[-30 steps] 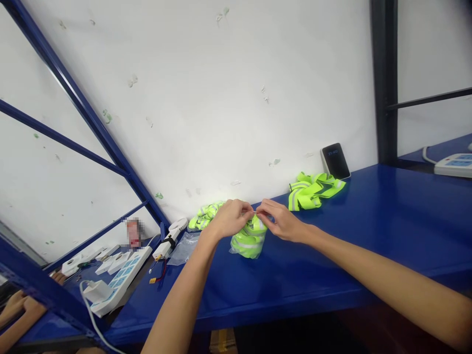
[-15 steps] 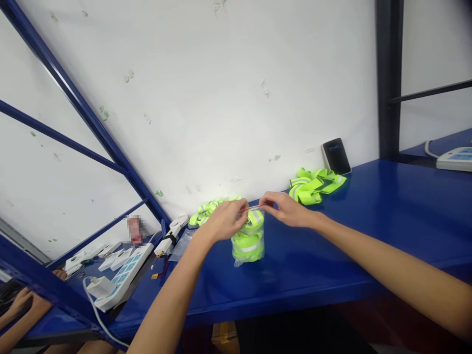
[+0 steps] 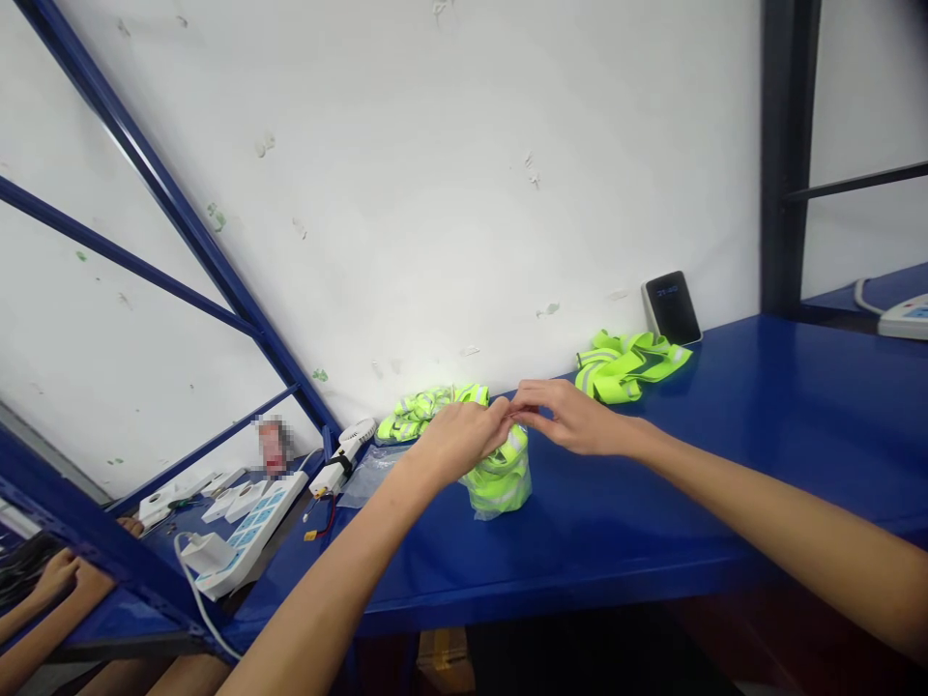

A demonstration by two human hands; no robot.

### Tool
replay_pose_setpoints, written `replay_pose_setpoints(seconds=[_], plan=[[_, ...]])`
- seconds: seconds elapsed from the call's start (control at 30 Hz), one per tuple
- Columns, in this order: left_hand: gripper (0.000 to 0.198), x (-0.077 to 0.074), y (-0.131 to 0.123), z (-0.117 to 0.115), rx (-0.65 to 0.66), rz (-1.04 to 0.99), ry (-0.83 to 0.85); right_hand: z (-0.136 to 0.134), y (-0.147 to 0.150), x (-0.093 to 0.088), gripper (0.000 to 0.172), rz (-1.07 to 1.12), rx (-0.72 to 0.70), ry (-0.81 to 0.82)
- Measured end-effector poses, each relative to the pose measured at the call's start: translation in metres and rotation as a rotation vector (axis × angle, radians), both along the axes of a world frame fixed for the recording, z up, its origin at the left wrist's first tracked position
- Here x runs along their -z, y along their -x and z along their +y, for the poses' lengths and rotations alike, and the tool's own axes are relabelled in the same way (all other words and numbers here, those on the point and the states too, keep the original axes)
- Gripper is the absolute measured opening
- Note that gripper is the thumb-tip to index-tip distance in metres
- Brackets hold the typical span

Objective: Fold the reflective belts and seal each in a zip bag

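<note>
A clear plastic bag (image 3: 502,488) packed with a folded neon-yellow reflective strap stands upright on the blue table (image 3: 609,522). My left hand (image 3: 468,435) pinches the bag's top edge. Right beside it, my right hand (image 3: 562,416) pinches the same edge, and the fingertips of both hands meet there. The bag's mouth is mostly hidden by my fingers. Behind my left hand lies a heap of neon-yellow reflective straps (image 3: 417,411). Another loose neon-yellow strap (image 3: 623,367) lies farther right by the wall. A flat clear plastic bag (image 3: 373,474) rests left of my left forearm.
A black-screened device (image 3: 673,307) leans on the wall. At left are a small white fan (image 3: 355,435) with wires, a white power strip (image 3: 253,541) and a blue rack post (image 3: 217,261). Another person's hands (image 3: 72,580) show at far left. A cardboard box (image 3: 444,657) sits below.
My hands have come together along the bag's top edge, the left one moving right. The edge that stretched between them is now covered by fingers. The view has shifted slightly.
</note>
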State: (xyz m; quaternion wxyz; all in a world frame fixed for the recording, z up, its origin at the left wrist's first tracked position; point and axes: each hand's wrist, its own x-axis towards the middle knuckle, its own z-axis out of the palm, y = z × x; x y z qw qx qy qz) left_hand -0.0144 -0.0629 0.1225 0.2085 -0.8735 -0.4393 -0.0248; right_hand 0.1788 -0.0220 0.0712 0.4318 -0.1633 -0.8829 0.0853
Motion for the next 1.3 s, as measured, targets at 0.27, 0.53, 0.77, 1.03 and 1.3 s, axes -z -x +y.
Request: replay_pose_setpoints(seconds=[0.27,0.53,0.77,1.03,1.3], plan=[[0.031,0.002,0.005,0.002,-0.033,-0.062,0.005,-0.007,-0.001,-0.003,0.022,-0.026,0.029,0.052],[0.041,0.010,0.026,0.004,0.078,-0.387,0.023,0.005,-0.008,0.029,0.072,-0.186,-0.245,0.649],[0.039,0.041,0.043,0.036,0.017,-0.762,-0.101,0.018,-0.009,0.032,0.051,-0.125,-0.205,0.779],[0.038,0.081,0.050,0.078,-0.144,-1.607,-0.477,0.047,0.005,0.056,0.051,0.393,-0.006,1.196],[0.026,0.142,0.022,0.068,-0.061,-0.802,-0.063,0.051,0.008,0.078,0.043,-0.085,0.390,0.448]])
